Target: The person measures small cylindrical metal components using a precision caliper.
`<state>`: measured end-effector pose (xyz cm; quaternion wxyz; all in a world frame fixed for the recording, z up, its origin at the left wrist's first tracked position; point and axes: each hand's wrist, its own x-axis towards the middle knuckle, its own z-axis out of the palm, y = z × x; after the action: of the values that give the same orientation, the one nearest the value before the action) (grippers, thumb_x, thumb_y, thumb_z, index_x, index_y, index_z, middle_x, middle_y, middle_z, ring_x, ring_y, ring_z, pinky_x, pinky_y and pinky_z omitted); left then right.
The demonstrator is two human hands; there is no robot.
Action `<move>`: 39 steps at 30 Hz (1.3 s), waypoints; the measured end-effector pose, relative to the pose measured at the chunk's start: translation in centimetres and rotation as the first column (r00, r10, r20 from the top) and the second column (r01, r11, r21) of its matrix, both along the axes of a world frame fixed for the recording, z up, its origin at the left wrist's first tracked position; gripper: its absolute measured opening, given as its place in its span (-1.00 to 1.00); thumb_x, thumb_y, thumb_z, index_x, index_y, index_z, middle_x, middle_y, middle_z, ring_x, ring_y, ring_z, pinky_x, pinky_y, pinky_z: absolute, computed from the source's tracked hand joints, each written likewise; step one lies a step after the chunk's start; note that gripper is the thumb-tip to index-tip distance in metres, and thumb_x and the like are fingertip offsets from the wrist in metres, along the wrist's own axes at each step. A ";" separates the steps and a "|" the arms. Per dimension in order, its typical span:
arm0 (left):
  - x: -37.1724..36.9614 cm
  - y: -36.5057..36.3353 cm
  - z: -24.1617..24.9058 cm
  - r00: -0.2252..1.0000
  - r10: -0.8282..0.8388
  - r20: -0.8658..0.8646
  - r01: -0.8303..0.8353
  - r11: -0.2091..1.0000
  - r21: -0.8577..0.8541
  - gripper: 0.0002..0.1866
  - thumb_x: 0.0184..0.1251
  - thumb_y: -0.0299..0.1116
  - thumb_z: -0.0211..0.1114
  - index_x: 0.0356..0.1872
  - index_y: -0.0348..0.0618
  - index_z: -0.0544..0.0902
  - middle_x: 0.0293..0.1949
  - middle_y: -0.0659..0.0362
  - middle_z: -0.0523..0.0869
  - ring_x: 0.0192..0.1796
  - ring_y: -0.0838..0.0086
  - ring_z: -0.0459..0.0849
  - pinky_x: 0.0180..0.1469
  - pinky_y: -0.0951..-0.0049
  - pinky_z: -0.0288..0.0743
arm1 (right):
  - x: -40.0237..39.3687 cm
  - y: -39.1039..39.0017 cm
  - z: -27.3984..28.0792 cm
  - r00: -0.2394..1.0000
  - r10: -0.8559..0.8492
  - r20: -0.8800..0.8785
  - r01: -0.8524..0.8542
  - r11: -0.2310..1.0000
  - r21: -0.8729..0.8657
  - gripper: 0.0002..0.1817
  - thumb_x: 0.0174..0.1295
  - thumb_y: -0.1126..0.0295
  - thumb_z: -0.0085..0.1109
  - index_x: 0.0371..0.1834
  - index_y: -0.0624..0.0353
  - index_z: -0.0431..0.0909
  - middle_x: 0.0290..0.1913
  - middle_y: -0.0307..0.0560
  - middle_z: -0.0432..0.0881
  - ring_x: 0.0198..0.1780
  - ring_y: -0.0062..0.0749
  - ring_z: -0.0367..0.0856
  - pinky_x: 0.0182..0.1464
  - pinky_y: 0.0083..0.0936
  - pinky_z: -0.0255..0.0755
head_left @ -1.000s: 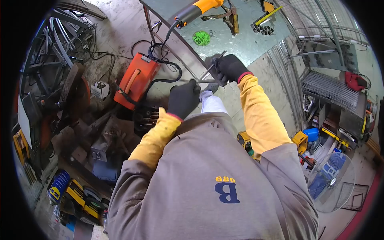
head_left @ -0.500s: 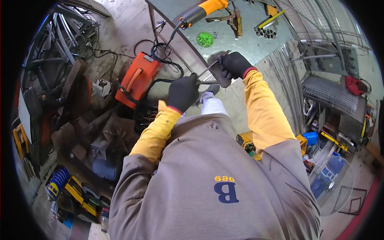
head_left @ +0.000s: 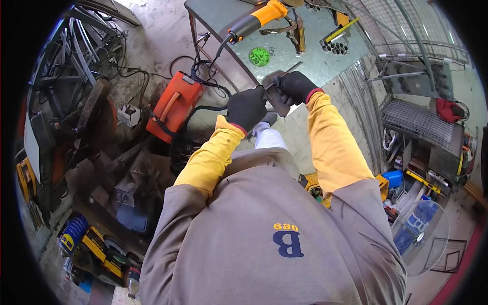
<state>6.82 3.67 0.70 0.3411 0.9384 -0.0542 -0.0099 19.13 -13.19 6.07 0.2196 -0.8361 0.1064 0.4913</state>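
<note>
My left hand (head_left: 246,108), in a black glove, is closed around the near end of a thin metal rod (head_left: 294,67). Its fingertips are close to my right hand (head_left: 295,88), also black-gloved and closed at the rod. Past the right hand, the rod's far end sticks out over the table's near corner. Beneath both hands lies a dark, worn metal piece (head_left: 277,103) at that corner. The gloves hide the middle of the rod.
On the metal table (head_left: 223,12) lie an orange angle grinder (head_left: 256,20), a green disc (head_left: 259,57), locking pliers (head_left: 300,35) and several short tubes (head_left: 335,47). An orange welding machine (head_left: 175,107) stands left on the floor. A fan (head_left: 421,236) is at right.
My left hand has moved up and right, close to my right hand. More of the rod now shows beyond the right hand, which has shifted slightly left.
</note>
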 end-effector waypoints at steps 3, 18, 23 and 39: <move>-1.6 0.6 -0.3 1.000 0.011 0.003 -0.010 0.998 -0.060 -0.82 0.46 -0.20 0.29 -0.20 -0.08 0.64 -0.39 -0.07 0.74 -0.27 -0.10 0.77 -0.25 -0.10 0.56 | -0.4 0.0 -0.3 1.000 0.003 -0.005 -0.003 1.000 0.013 -0.42 0.62 -0.09 0.01 -0.44 0.13 0.65 -0.56 -0.13 0.71 -0.64 -0.37 0.64 -0.59 -0.38 0.43; -1.8 0.4 0.7 0.978 -0.062 -0.200 0.037 0.991 -0.125 -0.76 0.49 -0.17 0.24 -0.13 -0.13 0.67 -0.34 -0.15 0.77 -0.21 -0.20 0.76 -0.15 -0.20 0.58 | -1.8 -0.3 0.8 0.998 -0.034 0.050 0.031 0.998 0.061 -0.43 0.58 0.01 0.07 -0.46 0.23 0.72 -0.54 -0.02 0.74 -0.59 -0.26 0.72 -0.51 -0.29 0.52; -3.8 0.2 0.4 0.953 -0.053 -0.298 -0.028 0.965 -0.262 -0.71 0.50 -0.15 0.25 -0.16 -0.20 0.68 -0.28 -0.24 0.74 -0.17 -0.26 0.71 -0.14 -0.18 0.53 | -4.1 -0.7 1.4 0.958 0.144 0.249 -0.130 0.989 -0.070 -0.45 0.54 0.04 0.09 -0.45 0.30 0.73 -0.59 -0.01 0.70 -0.67 -0.29 0.65 -0.56 -0.34 0.48; -6.2 1.0 0.2 0.946 -0.022 -0.322 -0.097 0.932 -0.348 -0.73 0.53 -0.17 0.25 -0.17 -0.20 0.66 -0.29 -0.26 0.72 -0.19 -0.27 0.70 -0.15 -0.17 0.52 | -5.2 -1.2 -0.1 0.970 -0.139 0.200 0.094 0.972 0.216 -0.57 0.45 0.20 0.09 -0.42 0.29 0.79 -0.52 0.06 0.78 -0.55 -0.24 0.79 -0.36 -0.30 0.63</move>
<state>0.63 4.70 0.92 0.5111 0.8469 0.0193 -0.1456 13.90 -14.38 5.96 0.3432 -0.8493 0.0801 0.3930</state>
